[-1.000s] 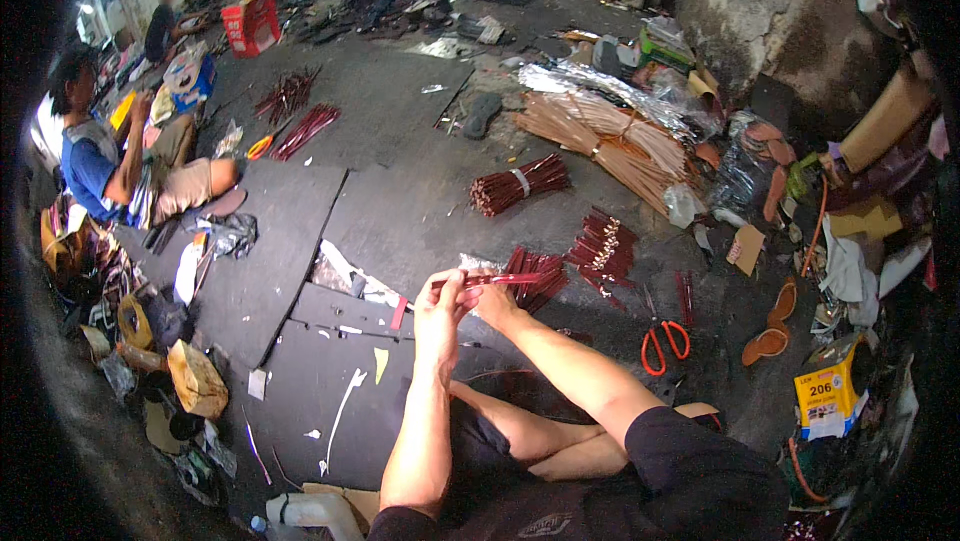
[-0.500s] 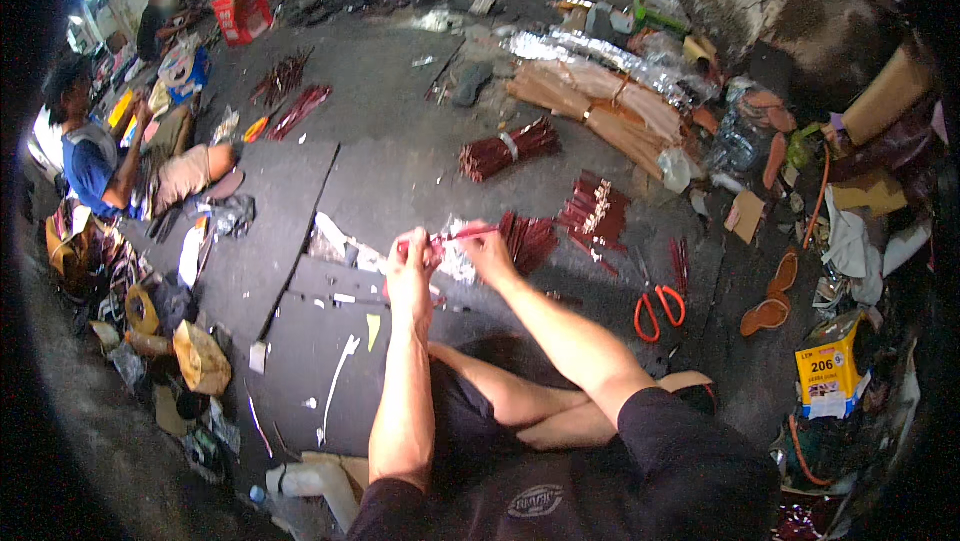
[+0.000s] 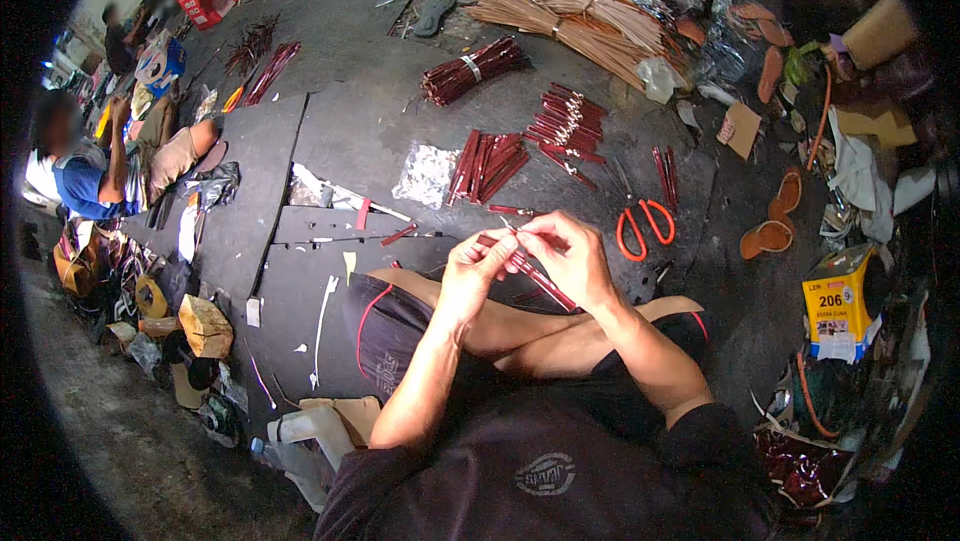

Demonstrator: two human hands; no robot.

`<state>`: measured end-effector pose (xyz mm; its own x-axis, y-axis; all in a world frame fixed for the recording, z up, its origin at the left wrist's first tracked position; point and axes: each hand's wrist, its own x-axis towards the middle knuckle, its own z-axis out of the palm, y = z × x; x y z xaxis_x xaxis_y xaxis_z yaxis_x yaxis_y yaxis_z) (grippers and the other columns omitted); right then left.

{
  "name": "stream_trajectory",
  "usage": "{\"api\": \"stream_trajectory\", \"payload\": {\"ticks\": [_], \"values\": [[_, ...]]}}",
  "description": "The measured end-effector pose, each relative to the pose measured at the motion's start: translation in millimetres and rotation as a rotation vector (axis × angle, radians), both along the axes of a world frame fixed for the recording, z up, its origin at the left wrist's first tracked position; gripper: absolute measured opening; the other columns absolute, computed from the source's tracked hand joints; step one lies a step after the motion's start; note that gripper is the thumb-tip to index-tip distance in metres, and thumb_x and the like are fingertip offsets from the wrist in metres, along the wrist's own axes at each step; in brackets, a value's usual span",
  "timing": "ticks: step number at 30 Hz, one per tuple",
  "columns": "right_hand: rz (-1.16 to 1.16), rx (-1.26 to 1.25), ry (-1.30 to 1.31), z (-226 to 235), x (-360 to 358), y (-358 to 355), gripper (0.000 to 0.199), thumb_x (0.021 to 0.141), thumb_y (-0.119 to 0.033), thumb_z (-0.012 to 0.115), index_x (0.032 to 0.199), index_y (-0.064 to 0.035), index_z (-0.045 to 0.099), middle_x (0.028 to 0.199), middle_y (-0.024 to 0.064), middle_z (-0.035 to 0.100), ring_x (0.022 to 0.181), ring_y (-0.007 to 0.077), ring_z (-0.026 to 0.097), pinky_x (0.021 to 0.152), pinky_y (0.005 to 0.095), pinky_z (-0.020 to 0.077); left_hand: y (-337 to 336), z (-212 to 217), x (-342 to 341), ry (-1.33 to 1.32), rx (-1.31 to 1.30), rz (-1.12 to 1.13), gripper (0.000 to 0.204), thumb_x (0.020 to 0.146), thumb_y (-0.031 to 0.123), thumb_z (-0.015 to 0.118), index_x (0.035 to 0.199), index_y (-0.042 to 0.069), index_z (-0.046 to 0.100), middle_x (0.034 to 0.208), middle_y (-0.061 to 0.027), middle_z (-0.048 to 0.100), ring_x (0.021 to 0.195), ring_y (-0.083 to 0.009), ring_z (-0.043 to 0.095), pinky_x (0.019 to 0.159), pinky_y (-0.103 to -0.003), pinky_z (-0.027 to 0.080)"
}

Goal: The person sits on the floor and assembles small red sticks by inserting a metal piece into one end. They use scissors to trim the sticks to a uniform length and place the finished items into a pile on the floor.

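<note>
Head cam here, using the orange-handled scissors (image 3: 631,205) as the landmark. Big change from half a second ago: the hands were apart with a red piece stretched between them, out on the far side of the scissor handles, and now they've come together left of the scissors, on the side nearer the wearer. Left hand (image 3: 478,266) has thumb and finger closed in a tight pinch, and the right hand (image 3: 572,256) is pinched shut too, tips practically meeting the left's. Between them they've got the dark red strip (image 3: 543,283), left of and nearer the wearer than the scissors, one end slanting down under the right hand over the lap. Can't tell if it's one piece or a couple together. Some tiny pale bit (image 3: 507,224) pokes out at the fingertips, too small to make out. My read: this has gone from reaching and stretching to close fingertip fiddling at one spot. With the arms pulled in, the clear plastic bag (image 3: 427,176) well left of the scissors is uncovered, and so is the loose strip pile (image 3: 487,166) between bag and scissors. Strips with light-coloured fittings (image 3: 568,121) lie beyond the scissors, a bit left, looking like they did before.
</note>
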<state>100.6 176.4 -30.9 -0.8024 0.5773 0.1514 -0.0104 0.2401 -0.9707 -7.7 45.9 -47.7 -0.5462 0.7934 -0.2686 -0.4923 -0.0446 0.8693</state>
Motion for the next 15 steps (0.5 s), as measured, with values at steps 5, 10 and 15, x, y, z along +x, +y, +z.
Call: {"api": "stream_trajectory", "payload": {"ticks": [5,10,15], "values": [[0.043,0.127,0.013,15,26,-4,0.012,0.085,-0.003,0.070,0.096,-0.0002,0.066,0.087,0.0095,0.067,0.079,0.0177,0.069,0.069,0.0296,0.0553,1,-8,26,-0.149,0.125,0.029,0.017,0.095,0.016,0.064,0.108,0.005,0.064,0.083,0.0009,0.064,0.069,-0.0055,0.055,0.061,-0.020,0.042],[0.056,0.211,0.090,30,26,-3,0.036,0.079,-0.002,0.076,0.112,-0.0015,0.063,0.095,0.0100,0.065,0.090,0.0187,0.067,0.077,0.0304,0.0558,-11,20,9,-0.322,0.122,-0.145,0.014,0.095,0.016,0.063,0.105,0.006,0.062,0.087,0.0013,0.064,0.072,-0.0062,0.056,0.064,-0.021,0.043],[0.239,0.371,0.080,31,36,15,0.048,0.078,-0.015,0.077,0.122,-0.0071,0.060,0.112,0.0126,0.064,0.104,0.0283,0.064,0.088,0.0377,0.0526,-11,18,18,-0.479,0.153,-0.235,0.018,0.094,0.017,0.065,0.106,0.005,0.062,0.093,0.0009,0.064,0.075,-0.0061,0.057,0.065,-0.020,0.045]]}}
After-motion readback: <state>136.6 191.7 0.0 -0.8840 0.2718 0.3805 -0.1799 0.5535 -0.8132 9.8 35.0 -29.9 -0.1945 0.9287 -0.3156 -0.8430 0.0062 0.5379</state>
